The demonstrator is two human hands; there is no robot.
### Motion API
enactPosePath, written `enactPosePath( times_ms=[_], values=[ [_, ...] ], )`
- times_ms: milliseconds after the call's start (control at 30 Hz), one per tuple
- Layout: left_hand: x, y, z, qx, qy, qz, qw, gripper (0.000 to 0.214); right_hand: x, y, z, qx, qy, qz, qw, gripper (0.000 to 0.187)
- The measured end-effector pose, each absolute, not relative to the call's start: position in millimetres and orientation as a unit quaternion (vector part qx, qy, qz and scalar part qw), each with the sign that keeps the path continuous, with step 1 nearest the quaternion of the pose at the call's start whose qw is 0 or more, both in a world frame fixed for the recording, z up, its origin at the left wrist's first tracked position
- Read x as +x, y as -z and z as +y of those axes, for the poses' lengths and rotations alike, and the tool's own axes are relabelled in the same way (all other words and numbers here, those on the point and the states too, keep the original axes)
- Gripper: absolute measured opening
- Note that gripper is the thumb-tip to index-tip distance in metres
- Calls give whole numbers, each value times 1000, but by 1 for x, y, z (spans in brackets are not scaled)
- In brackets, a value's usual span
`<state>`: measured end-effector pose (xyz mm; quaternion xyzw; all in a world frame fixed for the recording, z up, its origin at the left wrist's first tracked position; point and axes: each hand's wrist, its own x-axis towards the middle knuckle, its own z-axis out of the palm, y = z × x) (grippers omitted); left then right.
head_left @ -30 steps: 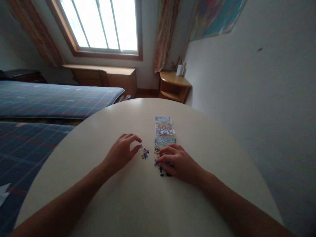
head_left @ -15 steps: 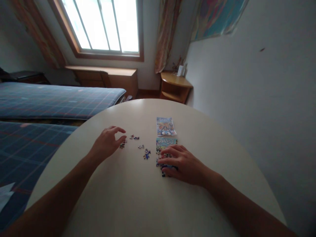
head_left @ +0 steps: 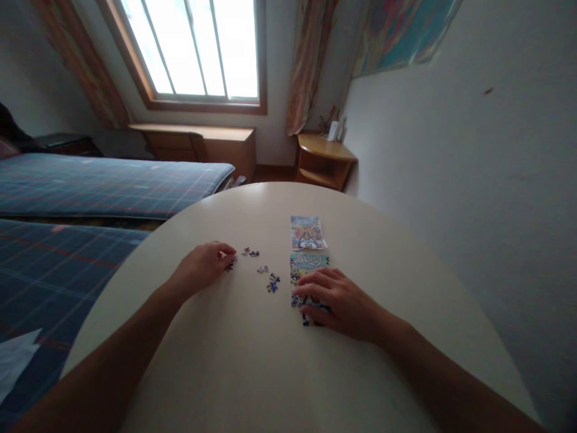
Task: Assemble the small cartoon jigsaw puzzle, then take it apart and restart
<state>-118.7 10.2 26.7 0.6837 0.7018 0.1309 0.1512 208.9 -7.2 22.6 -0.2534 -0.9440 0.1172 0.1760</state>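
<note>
My left hand (head_left: 205, 263) is at the left of the loose pieces, thumb and forefinger pinched together on a small puzzle piece (head_left: 231, 263), mostly hidden by the fingertips. My right hand (head_left: 340, 300) rests with its fingers spread over the partly joined jigsaw puzzle (head_left: 309, 260) and covers its lower right part. Lettering shows along the puzzle's light blue top edge. Between the hands lie several loose puzzle pieces (head_left: 273, 282), some dark blue. Just beyond the puzzle is a printed picture sheet (head_left: 307, 231) with a blue and white figure on it.
Everything lies on a round cream table (head_left: 252, 373). A bed with a blue plaid cover (head_left: 112, 186) stands to the left, with white paper (head_left: 18, 358) on its near part. The wall (head_left: 451, 180) runs along the right. A corner shelf (head_left: 327, 147) stands beyond the table.
My left thumb and forefinger have closed from an open gap into a pinch at the left pieces. My right hand stays on the puzzle. The whole view has shifted slightly.
</note>
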Motion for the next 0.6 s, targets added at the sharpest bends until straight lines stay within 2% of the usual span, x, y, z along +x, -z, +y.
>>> enactPosePath(
  times_ms=[267, 600],
  values=[
    [-122, -25, 9, 682, -127, 699, 174, 33, 210, -19, -5, -261, -108, -941, 185, 21],
    [-108, -23, 5, 709, -145, 676, 141, 28, 209, -20, -6, -266, -108, -940, 181, 20]
  ],
)
